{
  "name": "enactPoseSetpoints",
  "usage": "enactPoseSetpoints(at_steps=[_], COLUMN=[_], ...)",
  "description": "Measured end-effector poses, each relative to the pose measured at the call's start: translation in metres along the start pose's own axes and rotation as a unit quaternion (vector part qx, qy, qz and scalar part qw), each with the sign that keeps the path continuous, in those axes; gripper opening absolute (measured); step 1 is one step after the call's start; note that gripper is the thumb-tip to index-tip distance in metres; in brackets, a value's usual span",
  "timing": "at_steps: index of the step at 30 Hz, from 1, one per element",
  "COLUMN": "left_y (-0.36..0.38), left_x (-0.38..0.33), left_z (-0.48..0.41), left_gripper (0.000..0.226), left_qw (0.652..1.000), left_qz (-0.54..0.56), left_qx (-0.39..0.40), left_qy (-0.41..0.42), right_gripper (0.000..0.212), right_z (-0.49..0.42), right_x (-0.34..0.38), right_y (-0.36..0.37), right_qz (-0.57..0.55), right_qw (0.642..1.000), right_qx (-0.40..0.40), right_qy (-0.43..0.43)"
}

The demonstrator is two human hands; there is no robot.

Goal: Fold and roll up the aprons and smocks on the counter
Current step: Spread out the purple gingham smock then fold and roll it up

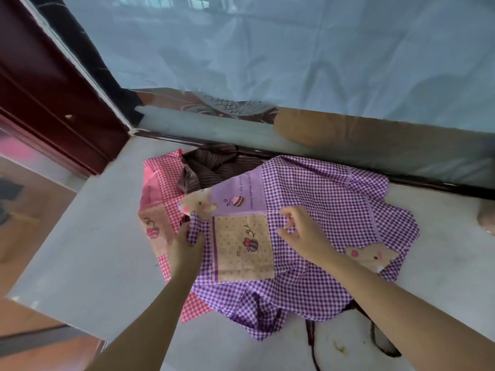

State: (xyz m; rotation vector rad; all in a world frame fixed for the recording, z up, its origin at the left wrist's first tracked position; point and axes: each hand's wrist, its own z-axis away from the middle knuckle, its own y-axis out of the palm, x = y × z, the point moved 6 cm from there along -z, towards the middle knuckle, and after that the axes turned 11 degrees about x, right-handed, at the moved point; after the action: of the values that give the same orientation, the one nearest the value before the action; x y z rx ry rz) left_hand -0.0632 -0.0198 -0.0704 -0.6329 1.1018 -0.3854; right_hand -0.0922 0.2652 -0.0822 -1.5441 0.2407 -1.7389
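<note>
Left hand (187, 245) clutches a bunched fold of the purple checked apron (321, 199), spread on the counter (93, 236). Just right of that grip sits the beige pocket (242, 247). Past it, the right hand (302, 231) curls onto the cloth (pinching or only touching, can't tell). A pink checked apron (166, 178) peeks out underneath, left of the grip.

Both bare arms reach forward over the apron (321, 199). The left hand (186, 243) is at the apron's left edge, back up, with its fingers curled round a fold of it. The right hand (300, 228) is over the apron's middle, fingers bent down to the cloth; whether they pinch it is not clear.
</note>
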Motion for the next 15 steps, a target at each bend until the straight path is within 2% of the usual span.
enactPoseSetpoints(at_steps=[2, 3, 4, 7, 8, 11, 12, 13, 15], left_y=[0.011, 0.016, 0.019, 0.024, 0.023, 0.019, 0.017, 0.014, 0.013], left_x=[-0.028, -0.038, -0.049, -0.068, -0.069, -0.044, -0.029, -0.014, 0.005], left_z=[0.004, 0.006, 0.008, 0.013, 0.014, 0.010, 0.006, 0.006, 0.007], left_gripper=[0.033, 0.039, 0.042, 0.029, 0.026, 0.022, 0.032, 0.046, 0.068], left_qw=[0.995, 0.988, 0.975, 0.925, 0.912, 0.896, 0.899, 0.900, 0.894], left_qz=[0.031, 0.067, 0.109, 0.236, 0.268, 0.319, 0.316, 0.305, 0.282], left_qx=[0.055, 0.101, 0.150, 0.264, 0.286, 0.306, 0.303, 0.309, 0.338], left_qy=[0.072, 0.101, 0.123, 0.140, 0.123, 0.050, 0.011, -0.029, -0.081], right_gripper=[0.077, 0.089, 0.087, 0.026, 0.019, 0.014, 0.012, 0.013, 0.016], right_z=[-0.008, -0.010, -0.012, -0.010, -0.008, 0.007, 0.015, 0.024, 0.041], right_x=[0.029, 0.041, 0.048, 0.054, 0.049, 0.041, 0.043, 0.045, 0.044], right_y=[0.014, 0.024, 0.034, 0.040, 0.039, 0.034, 0.030, 0.028, 0.027], right_qz=[0.001, 0.022, 0.046, 0.095, 0.081, -0.050, -0.112, -0.183, -0.330], right_qw=[0.996, 0.993, 0.990, 0.994, 0.996, 0.994, 0.985, 0.966, 0.903], right_qx=[0.060, 0.095, 0.113, 0.057, 0.020, -0.059, -0.089, -0.125, -0.191], right_qy=[-0.060, -0.066, -0.065, -0.015, 0.008, 0.078, 0.099, 0.132, 0.196])
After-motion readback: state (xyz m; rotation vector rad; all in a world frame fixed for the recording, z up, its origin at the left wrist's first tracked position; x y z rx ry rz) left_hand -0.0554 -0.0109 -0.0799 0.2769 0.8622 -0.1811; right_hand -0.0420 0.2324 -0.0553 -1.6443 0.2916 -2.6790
